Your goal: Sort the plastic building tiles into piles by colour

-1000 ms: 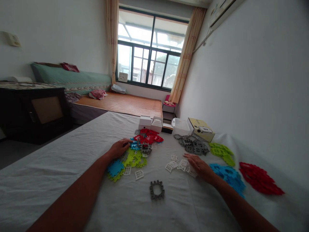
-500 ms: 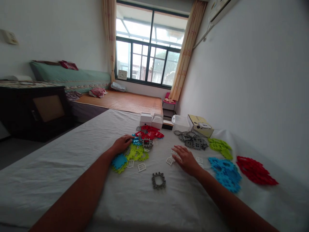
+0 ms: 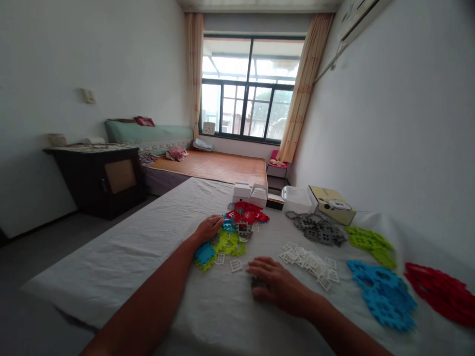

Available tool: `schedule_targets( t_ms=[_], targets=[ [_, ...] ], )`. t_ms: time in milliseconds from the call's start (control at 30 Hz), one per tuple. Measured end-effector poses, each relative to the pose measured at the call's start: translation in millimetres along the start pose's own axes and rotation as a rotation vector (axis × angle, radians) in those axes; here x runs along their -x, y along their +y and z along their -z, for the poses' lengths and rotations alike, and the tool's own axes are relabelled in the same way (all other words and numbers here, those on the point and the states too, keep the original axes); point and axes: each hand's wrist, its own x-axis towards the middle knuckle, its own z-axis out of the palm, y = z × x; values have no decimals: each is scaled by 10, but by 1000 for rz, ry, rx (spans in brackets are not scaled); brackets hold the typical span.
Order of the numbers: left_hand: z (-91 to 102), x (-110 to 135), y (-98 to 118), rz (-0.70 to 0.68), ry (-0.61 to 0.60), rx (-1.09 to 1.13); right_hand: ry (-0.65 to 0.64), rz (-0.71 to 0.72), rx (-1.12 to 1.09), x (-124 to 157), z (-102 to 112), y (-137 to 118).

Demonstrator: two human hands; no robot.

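My right hand (image 3: 272, 283) is curled over a dark grey toothed plastic piece (image 3: 259, 282), thumb on the near side and fingers on the far side, hiding most of it. To its left, my left hand (image 3: 210, 227) rests with fingers stretched out, holding nothing, at the edge of a mixed heap of interlocking plastic pieces. That heap has red pieces (image 3: 247, 212) at the back, lime green pieces (image 3: 229, 242) in front and a blue square piece (image 3: 205, 253) near the wrist. A white window-shaped piece (image 3: 236, 265) lies between the hands.
White lattice pieces (image 3: 309, 262) lie spread right of my right hand. Separate piles of grey (image 3: 317, 228), lime green (image 3: 371, 243), blue (image 3: 384, 294) and red pieces (image 3: 441, 291) line the right side. A clear plastic box (image 3: 297, 199) and a yellow carton (image 3: 331, 204) stand behind them.
My right hand has moved from the white pieces onto the grey toothed piece. My left hand stays beside the heap. The camera view has shifted, so the scene appears lower and farther right.
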Motion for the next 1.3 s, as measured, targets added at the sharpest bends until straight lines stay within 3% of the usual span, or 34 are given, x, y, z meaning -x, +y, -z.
schedule_targets(
  t_ms=[100, 233, 400, 500, 633, 767, 867, 967, 1033, 1167, 1300],
  targets=[
    [-33, -3, 23, 15, -7, -58, -28, 59, -22, -7, -81, -96],
    [-126, -33, 118, 37, -35, -119, 80, 6, -4, 74, -127, 119],
    [-350, -1, 377, 50, -49, -164, 138, 49, -55, 144, -93, 259],
    [-441, 86, 548, 27, -122, -165, 172, 39, -61, 186, -62, 252],
    [-367, 199, 739, -13, -180, -129, 191, -25, -68, 220, -11, 325],
    [-174, 177, 967, 12, -43, -114, 243, -119, -79, 186, 26, 466],
    [-195, 33, 1229, -63, 25, 57, 268, -164, -65, 178, 63, 467],
    [-510, -133, 1543, -53, -24, 319, 214, -77, -84, 215, 78, 331],
    [-836, -204, 1728, -50, -172, 415, 135, 16, -87, 245, 44, 220],
    [-1406, -270, 1925, -80, -311, 198, 61, 86, -65, 259, -74, 112],
    [-1609, -350, 1968, -91, -410, -28, 19, 113, -67, 253, -14, 97]
  ],
)
